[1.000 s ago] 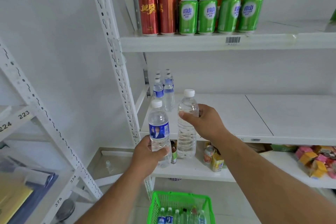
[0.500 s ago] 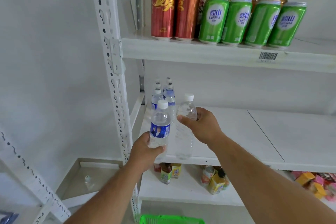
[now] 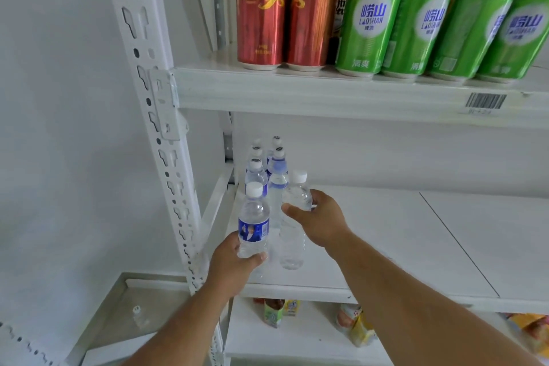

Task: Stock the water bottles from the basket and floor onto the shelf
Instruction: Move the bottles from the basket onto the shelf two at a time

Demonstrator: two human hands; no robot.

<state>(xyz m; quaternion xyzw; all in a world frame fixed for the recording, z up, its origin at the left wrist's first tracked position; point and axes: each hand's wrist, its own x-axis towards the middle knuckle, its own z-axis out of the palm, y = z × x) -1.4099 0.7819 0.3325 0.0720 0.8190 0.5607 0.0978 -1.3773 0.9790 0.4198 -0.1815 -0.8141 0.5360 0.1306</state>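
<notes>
The labelled bottle (image 3: 253,224), white cap up and a blue band round its middle, stands upright in the left hand (image 3: 234,264), whose fingers and thumb curl round its lower part at the front left corner of the shelf (image 3: 386,246); I can't tell whether its base touches the board. Just beside it on the right is the clear bottle (image 3: 292,226), plain and unlabelled, also upright, with the right hand (image 3: 319,221) wrapped round its shoulder just under the cap, thumb across the front. Its bottom seems to sit on or barely above the shelf. Right behind these two, a small cluster of water bottles (image 3: 267,171) with blue labels fills the back left corner, close against the white perforated upright (image 3: 154,116). The shelf board runs off pale and bare to the right. On the shelf above (image 3: 326,92), two tall red cans (image 3: 282,9) stand next to a row of green cans (image 3: 427,27), dark glass bottles behind them, and a barcode sticker (image 3: 485,101) on the front edge. Below, on the lower shelf (image 3: 297,342), sit a few small juice cartons (image 3: 274,313) and colourful packets (image 3: 531,333) at the far right
</notes>
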